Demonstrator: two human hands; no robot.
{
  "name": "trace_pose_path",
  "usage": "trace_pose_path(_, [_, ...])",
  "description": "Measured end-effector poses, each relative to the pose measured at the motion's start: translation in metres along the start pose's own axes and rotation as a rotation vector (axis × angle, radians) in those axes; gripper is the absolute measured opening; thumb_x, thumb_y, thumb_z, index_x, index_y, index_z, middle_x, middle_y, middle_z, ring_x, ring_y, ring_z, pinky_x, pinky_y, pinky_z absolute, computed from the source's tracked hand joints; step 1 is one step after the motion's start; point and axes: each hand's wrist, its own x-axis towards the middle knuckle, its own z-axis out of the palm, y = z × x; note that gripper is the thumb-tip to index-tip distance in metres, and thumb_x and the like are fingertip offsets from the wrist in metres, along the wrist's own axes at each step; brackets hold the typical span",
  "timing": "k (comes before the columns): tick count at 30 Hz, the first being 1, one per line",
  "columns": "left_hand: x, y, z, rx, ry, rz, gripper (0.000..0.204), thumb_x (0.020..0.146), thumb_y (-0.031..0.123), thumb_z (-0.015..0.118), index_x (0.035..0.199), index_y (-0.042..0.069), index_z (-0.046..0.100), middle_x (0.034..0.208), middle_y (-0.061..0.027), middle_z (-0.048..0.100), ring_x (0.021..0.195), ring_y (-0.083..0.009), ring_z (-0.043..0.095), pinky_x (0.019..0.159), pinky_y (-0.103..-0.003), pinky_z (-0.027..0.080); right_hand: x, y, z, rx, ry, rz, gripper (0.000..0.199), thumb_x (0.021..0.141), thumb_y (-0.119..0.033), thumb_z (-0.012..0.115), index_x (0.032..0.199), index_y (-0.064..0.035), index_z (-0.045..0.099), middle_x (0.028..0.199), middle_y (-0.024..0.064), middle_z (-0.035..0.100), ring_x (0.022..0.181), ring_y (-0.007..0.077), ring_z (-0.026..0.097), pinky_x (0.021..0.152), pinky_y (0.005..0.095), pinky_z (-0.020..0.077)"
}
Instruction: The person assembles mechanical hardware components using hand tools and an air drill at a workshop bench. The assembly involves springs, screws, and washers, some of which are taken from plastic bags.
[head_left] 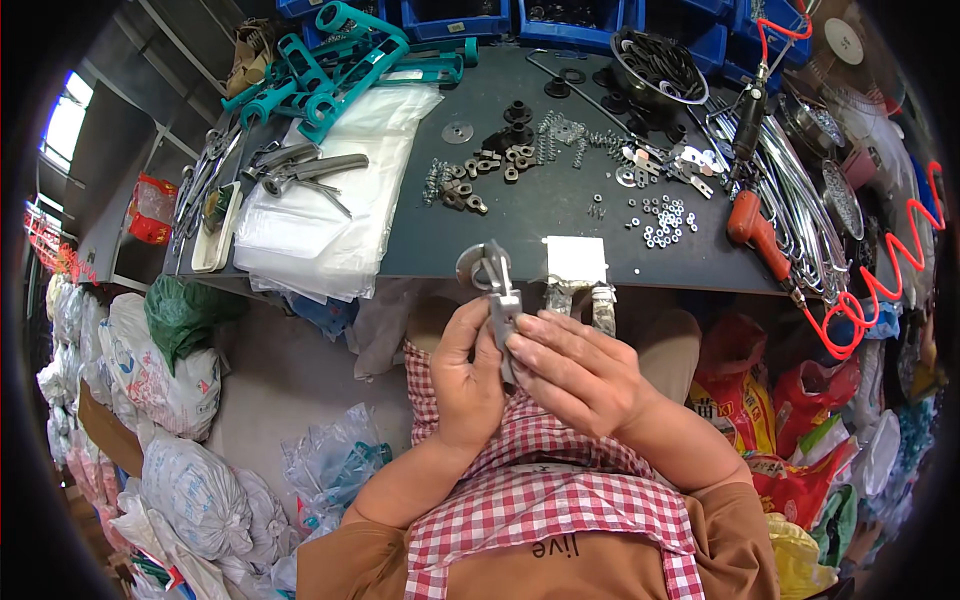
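Note:
Above my lap, just short of the table's front edge, both hands grip one grey metal handle part. A round, disc-like piece and a narrow upright piece show at its upper end; how they join is blurred. My left hand closes round the lower part from the left, thumb raised along it. From the right, the fingers of my right hand press against its side. Much of the part's lower end is hidden by the fingers. Near my right hand, a white square plate sits at the table edge above a metal fixture.
Teal tool frames lie on clear plastic bags beside loose grey handles. Springs, small dark blocks and nuts cover the table. An orange-handled power screwdriver with a red coiled hose lies beside metal rods.

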Motion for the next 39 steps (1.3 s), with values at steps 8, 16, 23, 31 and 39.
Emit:
trace_pose_path(8, [-0.017,-0.018,-0.036,-0.533,-0.174,-0.465,0.058,0.083,0.017,0.057,0.130,-0.002,0.029,0.115,-0.0096,0.047,0.097,-0.0157,0.052,0.083,-0.028,0.044,-0.016,0.011,0.037,0.162,-0.164,0.028,0.022,0.067,-0.010,0.059,0.087,-0.0003,0.060,0.099,0.0114,0.061,0.094,0.0241,0.060,0.080,0.0339,0.0511])
trace_pose_path(16, [-0.030,-0.035,-0.084,-0.842,-0.106,-0.651,0.054,0.079,0.006,0.052,0.129,0.004,0.031,0.123,-0.0139,0.041,0.088,-0.0251,0.059,0.068,-0.033,0.052,0.003,0.134,0.076,0.107,-0.285,0.548,0.012,0.073,-0.016,0.064,0.082,-0.0078,0.066,0.077,0.0094,0.058,0.075,0.0275,0.058,0.066,0.0361,0.0471])
trace_pose_path(23, [-0.050,-0.037,-0.087,-0.920,-0.158,-0.720,0.056,0.081,0.009,0.055,0.131,0.007,0.030,0.128,-0.0147,0.038,0.099,-0.0332,0.055,0.077,-0.038,0.052,0.024,0.134,0.131,-0.087,-0.398,0.628,0.030,0.069,-0.026,0.070,0.087,-0.0032,0.062,0.078,0.0134,0.059,0.075,0.0292,0.058,0.067,0.0366,0.0463])
trace_pose_path(31, [-0.032,-0.034,-0.093,-0.798,-0.087,-0.588,0.053,0.081,0.012,0.055,0.129,0.005,0.033,0.123,-0.0164,0.043,0.085,-0.0259,0.058,0.066,-0.031,0.051,0.028,0.136,0.089,0.683,-0.556,1.204,0.030,0.079,-0.025,0.064,0.088,0.0025,0.060,0.079,0.0098,0.063,0.070,0.0191,0.063,0.062,0.0293,0.0513])
trace_pose_path(39, [0.012,-0.003,-0.057,-1.128,-0.299,-0.460,0.053,0.082,0.009,0.056,0.130,0.005,0.033,0.128,-0.0208,0.039,0.078,-0.0231,0.056,0.056,-0.026,0.047,0.013,0.027,0.029,1.052,-0.012,1.294,0.016,0.081,-0.016,0.062,0.085,-0.0006,0.060,0.072,0.0036,0.061,0.062,0.0106,0.059,0.056,0.0232,0.0470])
